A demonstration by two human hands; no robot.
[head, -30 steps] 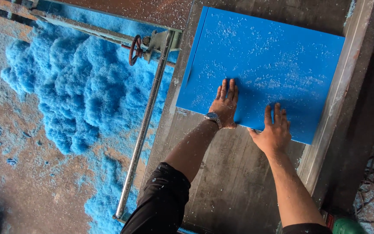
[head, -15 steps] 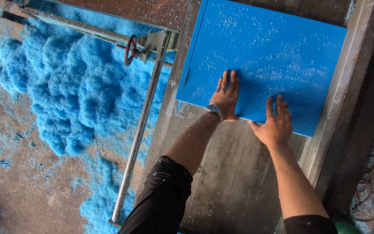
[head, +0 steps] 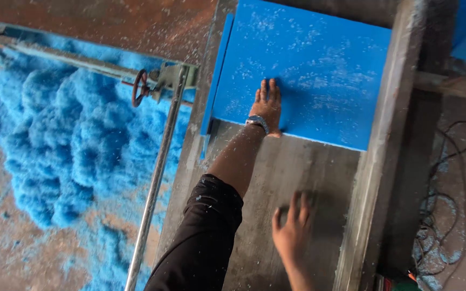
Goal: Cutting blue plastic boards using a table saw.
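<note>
Left hand [head: 266, 108] spread flat, pressing flat blue foam board [head: 319, 70] onto grey metal table [head: 276, 178]; right hand [head: 292, 231] blurred, open, off the board, likely repositioning to push.

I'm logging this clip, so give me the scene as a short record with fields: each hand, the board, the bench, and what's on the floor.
left hand: flat, palm down on the blue flat rectangular foam board, near its lower edge; a wristwatch on the wrist
right hand: motion-blurred, fingers spread, over the grey metal workbench, off the board
board: lies on the bench, dusted with pale flecks
floor: heap of blue fluffy shavings
rail: long metal bar with a small red handwheel
</note>
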